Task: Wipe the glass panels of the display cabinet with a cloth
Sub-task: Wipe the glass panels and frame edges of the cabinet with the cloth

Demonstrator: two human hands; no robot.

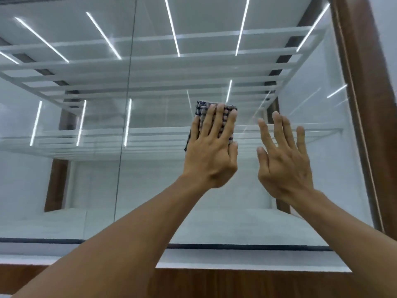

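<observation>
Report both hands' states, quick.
Left hand: open, straight fingers pressing the cloth flat against the glass panel.
Right hand: open, fingers spread, holding nothing.

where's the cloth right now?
Head view, centre: dark checked woven cloth pressed on the right glass panel under the left hand, left of the right hand.

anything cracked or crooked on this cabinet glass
Nothing stands out. The glass panel shows only reflected light strips, no cracks; the shelves look level, and the left hand presses the checked cloth flat on it.
</observation>
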